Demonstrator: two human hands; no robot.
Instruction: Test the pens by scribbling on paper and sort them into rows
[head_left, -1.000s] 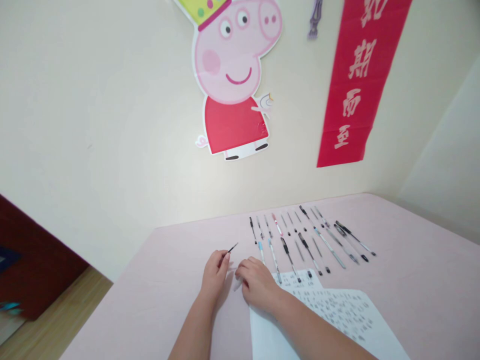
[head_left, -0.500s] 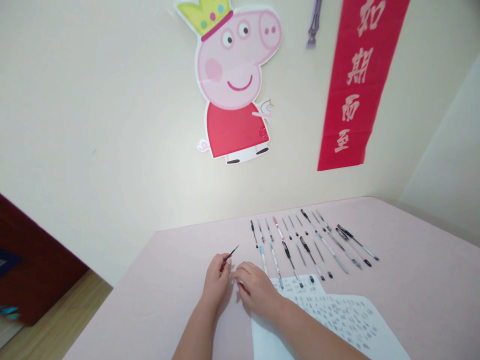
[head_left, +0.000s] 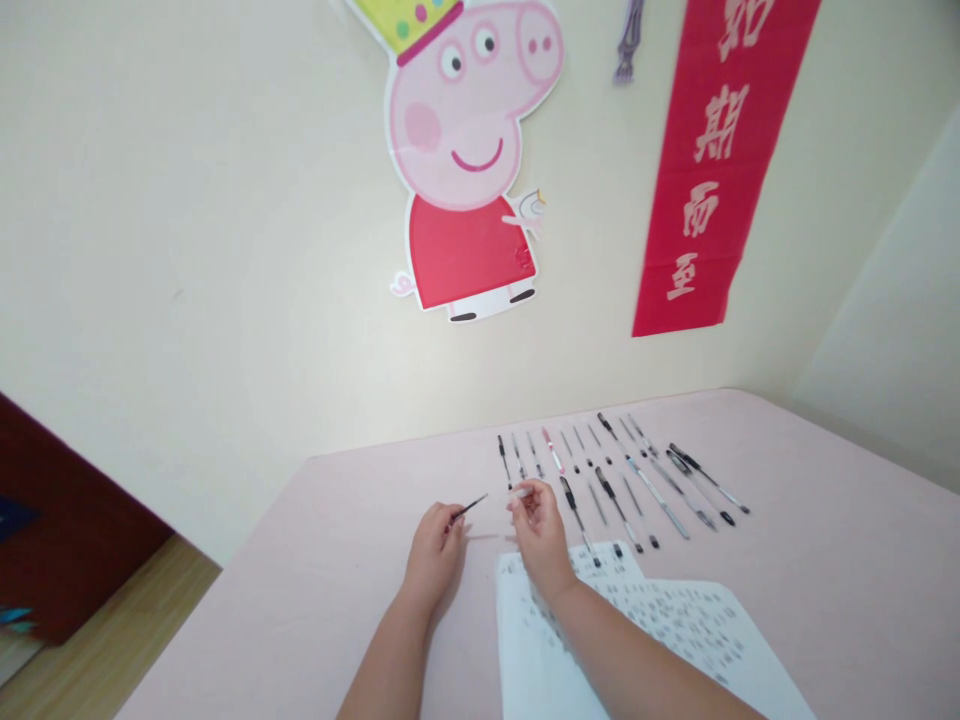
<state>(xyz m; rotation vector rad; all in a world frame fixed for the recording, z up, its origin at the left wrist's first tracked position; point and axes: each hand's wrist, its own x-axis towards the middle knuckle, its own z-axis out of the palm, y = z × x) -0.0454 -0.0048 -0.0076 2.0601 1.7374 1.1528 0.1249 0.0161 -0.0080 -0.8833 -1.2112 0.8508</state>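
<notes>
My left hand (head_left: 436, 548) is closed around the end of a thin dark pen refill (head_left: 471, 506), whose tip points up and to the right. To its right, my right hand (head_left: 541, 535) has its thumb and fingers pinched on a small pale, see-through piece (head_left: 519, 494); its exact kind is not clear. A gap separates the two hands, both above the table. Near my right hand lie a pen with a black grip (head_left: 576, 512) and a pink and white pen (head_left: 553, 450). My right hand hides some pens beneath it.
Pens, refills and caps lie in two rough rows on the pink table (head_left: 300, 590), among them a light blue and white pen (head_left: 658, 497). Sheets of handwritten paper (head_left: 529, 665) lie under my right forearm. A wall (head_left: 225, 250) stands behind the table.
My right hand has moved away from my left hand, up and to the right, carrying the pale piece. My left hand stays nearly in place with the refill. The view has shifted slightly.
</notes>
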